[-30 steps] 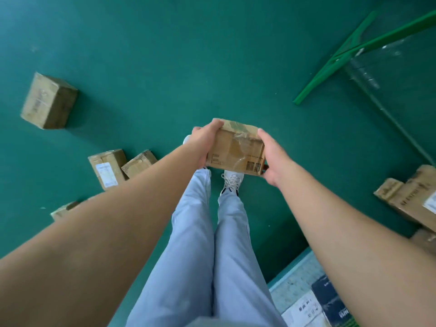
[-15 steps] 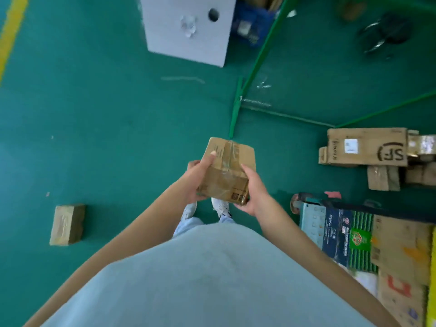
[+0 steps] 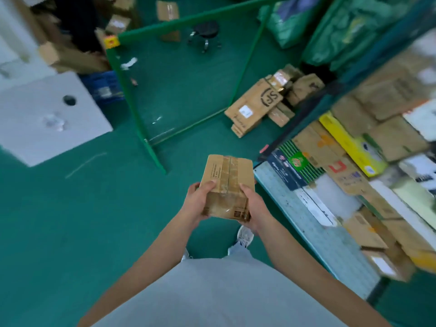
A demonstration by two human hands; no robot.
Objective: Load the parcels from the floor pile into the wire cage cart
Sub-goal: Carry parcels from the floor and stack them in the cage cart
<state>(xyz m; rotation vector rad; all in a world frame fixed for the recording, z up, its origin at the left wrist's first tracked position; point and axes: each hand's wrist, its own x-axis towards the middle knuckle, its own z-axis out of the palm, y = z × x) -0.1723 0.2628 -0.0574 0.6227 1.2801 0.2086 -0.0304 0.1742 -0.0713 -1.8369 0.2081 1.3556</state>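
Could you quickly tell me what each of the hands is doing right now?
Left hand: closed on the taped cardboard parcel.
Right hand: closed on the same parcel.

View swung toward loaded cart (image 3: 278,182); floor pile gone.

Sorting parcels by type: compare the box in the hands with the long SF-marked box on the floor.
The held box is short and squat; the SF box is long and flat. The held box is up off the floor, gripped by the left hand and right hand; the SF box lies among other cartons. Both are brown cardboard.
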